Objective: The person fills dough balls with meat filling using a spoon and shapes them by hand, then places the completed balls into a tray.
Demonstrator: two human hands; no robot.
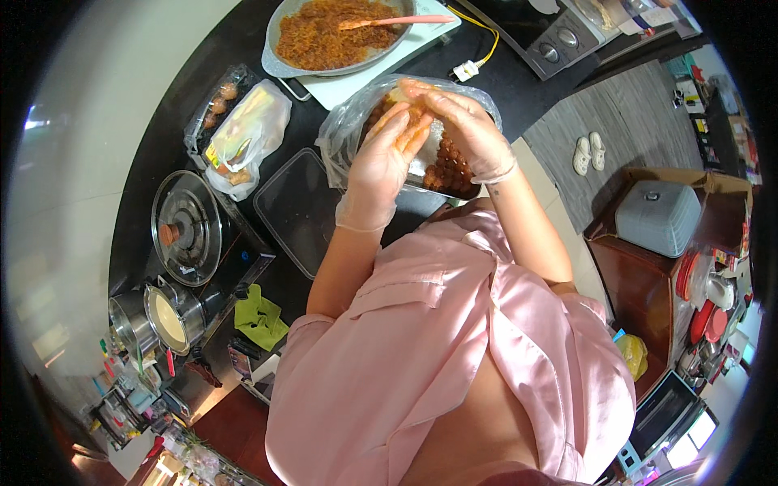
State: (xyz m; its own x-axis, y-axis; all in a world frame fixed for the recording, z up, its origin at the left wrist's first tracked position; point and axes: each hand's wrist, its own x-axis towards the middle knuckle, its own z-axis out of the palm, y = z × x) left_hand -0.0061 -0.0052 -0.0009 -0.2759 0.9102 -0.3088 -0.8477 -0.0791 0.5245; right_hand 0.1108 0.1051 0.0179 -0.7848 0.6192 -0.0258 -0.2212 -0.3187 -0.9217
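Note:
My left hand (382, 166) and my right hand (470, 134) wear thin clear gloves. They are cupped together, palms facing, above a metal tray (468, 192) lined or partly covered with clear plastic. Orange-brown residue smears the fingers, and whatever lies between the palms is hidden. Rows of small brown balls (448, 166) sit in the tray, with a patch of white beside them. Beyond the tray, a grey pan (271, 58) holds a brown shredded mixture (324, 36). A pink spatula (413, 19) rests in that mixture.
A clear plastic lid (296, 211) lies left of the tray. Further left are bagged food (251, 130), a carton of eggs (219, 105), a glass pot lid (188, 227) and a pot (168, 317). A white plug (466, 71) and a dark appliance with knobs (551, 44) stand at the far right.

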